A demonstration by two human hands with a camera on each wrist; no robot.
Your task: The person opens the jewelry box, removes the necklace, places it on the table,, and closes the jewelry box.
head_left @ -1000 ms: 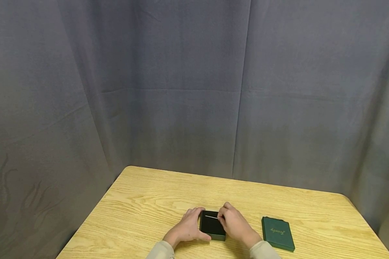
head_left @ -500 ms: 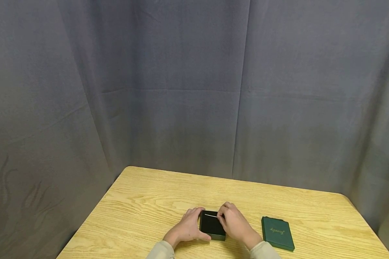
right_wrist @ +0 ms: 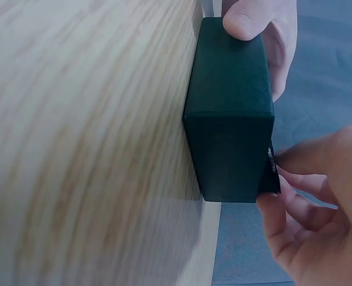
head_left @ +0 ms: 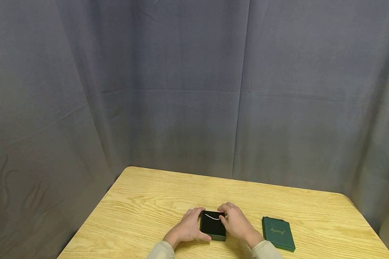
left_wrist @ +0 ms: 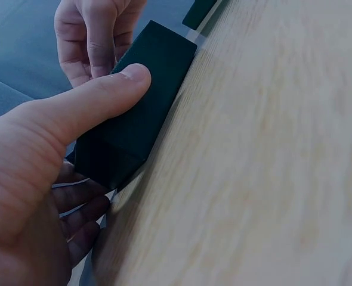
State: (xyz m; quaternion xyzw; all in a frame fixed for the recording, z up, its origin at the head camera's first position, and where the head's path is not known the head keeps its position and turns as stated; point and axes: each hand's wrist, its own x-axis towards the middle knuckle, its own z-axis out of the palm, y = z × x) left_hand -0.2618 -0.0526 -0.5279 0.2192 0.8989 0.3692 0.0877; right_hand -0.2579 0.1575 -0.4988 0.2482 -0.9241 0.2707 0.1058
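A small dark green box (head_left: 218,237) stands uncovered on the table, a black pad (head_left: 211,227) filling its top. Across the pad's far part a thin silver chain (head_left: 211,217) lies in a slack curve, its right end hidden under my right fingers. My left hand (head_left: 189,226) grips the box from the left, thumb (left_wrist: 119,86) on the near wall and fingers at the far side. At the far right corner, my right hand (head_left: 235,220) pinches the raised edge of the pad (right_wrist: 271,179) between thumb and finger. Glints of chain show on that edge.
To the right of my right hand lies a green lid (head_left: 278,233) with gold lettering. A wood-grain table (head_left: 155,196) carries everything. Grey curtains (head_left: 188,90) hang behind the table and along its left side.
The chain, straight and taut before, now sags in a curve. My right thumb and finger have spread a little at the box corner. My left hand and the box have stayed put.
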